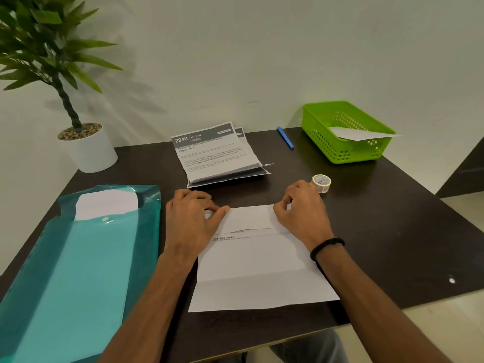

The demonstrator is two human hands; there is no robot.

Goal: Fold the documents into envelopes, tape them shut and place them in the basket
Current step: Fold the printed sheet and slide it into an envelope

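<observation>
- Document (258, 260) lies flat on the dark table (387, 231), at its near edge, right in front of the person, with creases running across it.
- Its far strip is folded over towards the near side, blank back up; below the fold I can read the print "REQUIRED PROPS".
- Left hand (190, 218) sits on the left end of that folded strip, fingers curled, thumb and fingertips pinching the paper's corner.
- Right hand (301, 208) is on the right end of the strip, fingers bent and nipping the paper's far edge; a black band (327, 248) circles that wrist.
- Tape roll (321, 183) stands just beyond the right hand, close to its knuckles; whether they touch I cannot tell.
- Stack (217, 155) of printed sheets headed "2940 KITCHEN" lies further back, in the middle of the table, the top sheet bowed up.
- Blue pen (285, 137) lies at the far edge, between the stack and the basket (327, 142).
- The green basket sits at the far right with a white folded paper (358, 133) in it, one corner poking over the rim.
- A teal folder (78, 271) lies at the near left, white paper showing under its flap.
- A plant (86, 148) in a white pot stands at the far left corner.
</observation>
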